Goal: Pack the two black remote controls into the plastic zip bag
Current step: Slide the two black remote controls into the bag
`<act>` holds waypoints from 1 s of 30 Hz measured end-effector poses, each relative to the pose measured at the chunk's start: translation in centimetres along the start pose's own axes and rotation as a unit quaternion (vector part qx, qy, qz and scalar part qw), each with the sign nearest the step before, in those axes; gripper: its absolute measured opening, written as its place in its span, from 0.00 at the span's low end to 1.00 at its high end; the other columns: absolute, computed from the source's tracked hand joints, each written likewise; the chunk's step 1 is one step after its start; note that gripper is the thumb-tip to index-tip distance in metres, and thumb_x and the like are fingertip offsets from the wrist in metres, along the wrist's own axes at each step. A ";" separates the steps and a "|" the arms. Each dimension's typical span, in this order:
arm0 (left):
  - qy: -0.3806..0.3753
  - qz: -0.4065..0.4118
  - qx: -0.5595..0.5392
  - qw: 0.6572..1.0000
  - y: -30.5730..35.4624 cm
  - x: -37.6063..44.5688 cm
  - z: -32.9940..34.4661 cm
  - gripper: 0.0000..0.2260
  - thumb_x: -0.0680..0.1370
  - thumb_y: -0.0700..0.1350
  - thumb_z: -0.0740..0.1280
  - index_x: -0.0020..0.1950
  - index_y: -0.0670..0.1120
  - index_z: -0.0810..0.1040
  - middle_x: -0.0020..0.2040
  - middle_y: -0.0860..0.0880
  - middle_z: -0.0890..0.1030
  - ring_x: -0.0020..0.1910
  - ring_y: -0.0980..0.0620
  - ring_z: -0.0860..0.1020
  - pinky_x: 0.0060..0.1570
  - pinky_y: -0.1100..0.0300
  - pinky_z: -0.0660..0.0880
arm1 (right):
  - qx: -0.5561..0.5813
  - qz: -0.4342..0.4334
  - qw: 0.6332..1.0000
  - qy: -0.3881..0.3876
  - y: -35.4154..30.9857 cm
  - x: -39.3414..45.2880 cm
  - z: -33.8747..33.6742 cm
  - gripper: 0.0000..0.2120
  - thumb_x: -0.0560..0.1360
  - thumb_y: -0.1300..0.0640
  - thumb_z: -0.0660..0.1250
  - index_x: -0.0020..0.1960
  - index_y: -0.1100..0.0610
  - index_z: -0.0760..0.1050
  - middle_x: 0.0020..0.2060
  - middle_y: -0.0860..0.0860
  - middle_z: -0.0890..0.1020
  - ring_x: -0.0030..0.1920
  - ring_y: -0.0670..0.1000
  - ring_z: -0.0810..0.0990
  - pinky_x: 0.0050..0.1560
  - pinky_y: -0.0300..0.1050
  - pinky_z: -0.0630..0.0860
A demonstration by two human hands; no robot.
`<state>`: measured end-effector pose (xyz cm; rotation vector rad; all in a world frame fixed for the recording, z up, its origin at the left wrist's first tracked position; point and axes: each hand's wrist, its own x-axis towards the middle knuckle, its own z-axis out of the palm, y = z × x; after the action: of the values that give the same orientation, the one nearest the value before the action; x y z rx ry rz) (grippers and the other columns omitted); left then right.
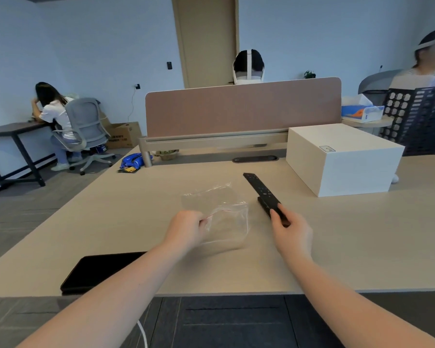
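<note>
A clear plastic zip bag (227, 223) with a red zip line hangs just above the desk, pinched at its left corner by my left hand (186, 228). To its right, my right hand (290, 231) grips the near end of a long black remote control (259, 188), which points away and to the left. A second black remote control (264, 205) lies under it, mostly hidden, touching the first. A second clear bag (206, 194) lies flat behind the held one.
A white box (342, 159) stands at the right on the beige desk (136, 222). A black tablet (96, 271) lies at the near left edge. A brown divider panel (241, 106) closes the far side. Other people sit beyond.
</note>
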<state>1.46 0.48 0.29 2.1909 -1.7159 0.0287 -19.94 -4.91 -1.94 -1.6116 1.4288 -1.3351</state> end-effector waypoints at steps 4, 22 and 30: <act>-0.014 -0.089 -0.060 0.994 0.7 1.4 -0.4 0.12 0.76 0.45 0.63 0.35 0.43 0.80 0.38 0.40 0.84 0.42 0.40 0.80 0.39 0.53 0.74 | 0.076 -0.022 0.994 -0.080 -2.7 -1.0 -1.8 0.13 0.76 0.55 0.67 0.60 0.51 0.78 0.46 0.46 0.82 0.45 0.46 0.80 0.49 0.40 0.76; 0.075 -0.050 -0.247 0.965 2.1 1.1 -0.8 0.08 0.76 0.42 0.66 0.41 0.44 0.83 0.33 0.46 0.82 0.36 0.42 0.79 0.44 0.49 0.79 | -0.067 -0.144 0.979 -0.130 -2.8 -3.0 -2.2 0.08 0.75 0.57 0.67 0.52 0.56 0.82 0.41 0.52 0.83 0.42 0.48 0.79 0.46 0.40 0.78; 0.023 -0.017 -0.278 0.960 3.7 0.4 -0.5 0.10 0.76 0.44 0.67 0.35 0.50 0.82 0.26 0.49 0.78 0.26 0.50 0.74 0.38 0.54 0.77 | -0.208 -0.170 0.950 -0.157 -1.6 -1.1 3.0 0.11 0.76 0.51 0.64 0.50 0.58 0.78 0.44 0.56 0.81 0.43 0.55 0.78 0.38 0.45 0.72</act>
<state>-1.82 -0.52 1.86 1.7813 -1.4359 -0.3656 -16.51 -4.00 -1.75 -2.3162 1.3324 -0.9207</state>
